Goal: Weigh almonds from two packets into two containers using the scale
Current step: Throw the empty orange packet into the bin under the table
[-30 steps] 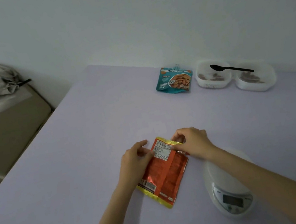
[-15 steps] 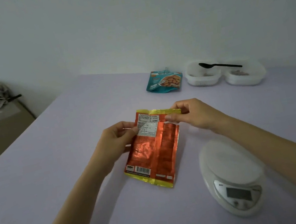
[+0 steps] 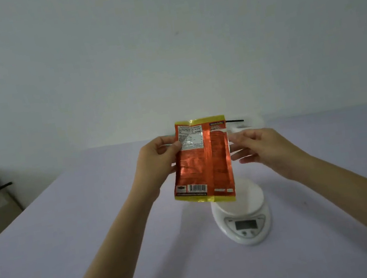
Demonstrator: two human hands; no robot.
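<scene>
Lifted off the table (image 3: 73,240), the packet (image 3: 201,160) hangs upright — left hand (image 3: 157,161) pinches its edge, right hand (image 3: 259,148) slack-fingered just beside.

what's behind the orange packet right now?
Only a black spoon handle and a white container's edge show past its right side. The packet, gripped by the left hand, covers everything else back there.

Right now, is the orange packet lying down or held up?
Held upright, off the table. The left hand pinches the orange packet by its left edge, and its barcode end points down.
</scene>
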